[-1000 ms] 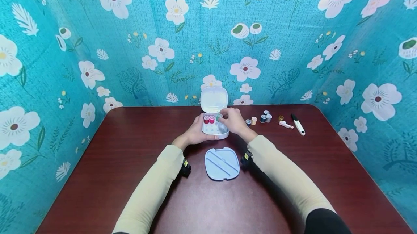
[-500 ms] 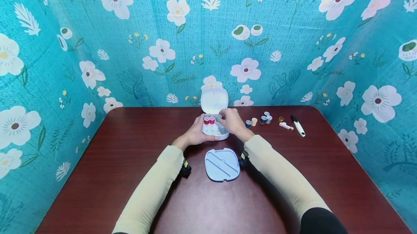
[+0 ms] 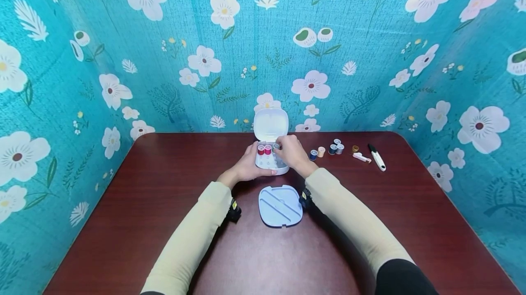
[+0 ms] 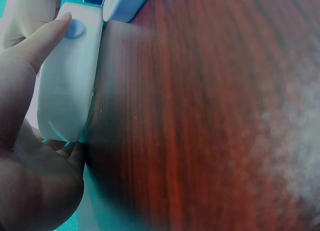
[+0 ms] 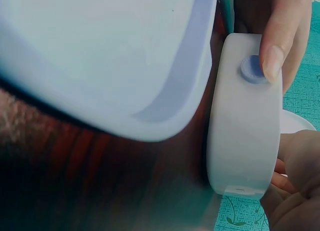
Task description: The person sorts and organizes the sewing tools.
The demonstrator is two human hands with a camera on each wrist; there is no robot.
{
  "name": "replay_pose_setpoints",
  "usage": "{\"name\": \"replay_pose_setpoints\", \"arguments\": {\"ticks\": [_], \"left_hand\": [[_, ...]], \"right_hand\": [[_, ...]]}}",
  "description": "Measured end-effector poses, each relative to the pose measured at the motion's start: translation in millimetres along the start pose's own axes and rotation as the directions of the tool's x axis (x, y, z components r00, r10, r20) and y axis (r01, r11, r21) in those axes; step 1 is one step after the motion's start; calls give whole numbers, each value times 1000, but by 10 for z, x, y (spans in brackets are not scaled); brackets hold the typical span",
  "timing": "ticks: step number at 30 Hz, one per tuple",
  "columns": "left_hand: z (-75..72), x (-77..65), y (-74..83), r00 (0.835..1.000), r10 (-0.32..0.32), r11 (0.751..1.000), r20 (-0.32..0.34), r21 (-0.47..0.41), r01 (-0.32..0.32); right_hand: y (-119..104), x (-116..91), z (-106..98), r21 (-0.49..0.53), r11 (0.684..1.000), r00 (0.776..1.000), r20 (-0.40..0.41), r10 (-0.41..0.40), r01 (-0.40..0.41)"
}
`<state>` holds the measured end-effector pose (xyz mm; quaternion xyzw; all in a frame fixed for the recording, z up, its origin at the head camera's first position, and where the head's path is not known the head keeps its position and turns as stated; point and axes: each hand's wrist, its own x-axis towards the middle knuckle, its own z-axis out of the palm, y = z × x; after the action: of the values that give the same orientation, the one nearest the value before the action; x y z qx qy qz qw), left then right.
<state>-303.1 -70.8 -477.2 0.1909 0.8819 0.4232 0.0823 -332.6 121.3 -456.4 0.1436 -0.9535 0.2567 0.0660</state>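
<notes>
An open white sewing box (image 3: 281,171) stands near the back edge with its lid raised. My left hand (image 3: 245,167) grips its left side, thumb along the front wall by a blue button (image 5: 252,69). Inside, a red thread spool (image 3: 260,150) and a pinkish-red spool (image 3: 268,149) stand side by side in the back row. To their right, my right hand (image 3: 293,151) pinches a grey-green thread spool (image 3: 276,147) with its fingertips, partly hiding it. In the right wrist view, the right hand (image 5: 299,178) reaches behind the box wall.
A light blue tray (image 3: 281,206) lies in front of the box, between the forearms. To the right are a dark blue spool (image 3: 313,155), a beige spool (image 3: 321,151), several more spools, a gold ring-like thimble (image 3: 355,148), a pink-and-white piece (image 3: 361,157) and a black-and-white slim tool (image 3: 376,157).
The right hand and forearm have shifted slightly left, the fingers staying at the spool inside the box. The left hand keeps its grip on the box.
</notes>
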Motion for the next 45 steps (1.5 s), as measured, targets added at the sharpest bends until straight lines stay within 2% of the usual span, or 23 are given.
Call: {"name": "replay_pose_setpoints", "arguments": {"ticks": [12,20,34,45], "left_hand": [[-1,-7,3,1000,-8,1000,13,-17,8],[-3,6,4,1000,27,1000,-6,-16,-27],[7,-7,-4,1000,16,1000,11,-19,-16],[20,4,-35,1000,13,1000,3,-27,-13]], "right_hand": [[-7,30,34,-78,997,1000,9,-13,14],[-29,47,24,-121,992,1000,8,-29,30],[-80,29,-106,-61,998,993,116,30,-23],[-104,-57,-265,-28,997,986,152,-61,66]]}}
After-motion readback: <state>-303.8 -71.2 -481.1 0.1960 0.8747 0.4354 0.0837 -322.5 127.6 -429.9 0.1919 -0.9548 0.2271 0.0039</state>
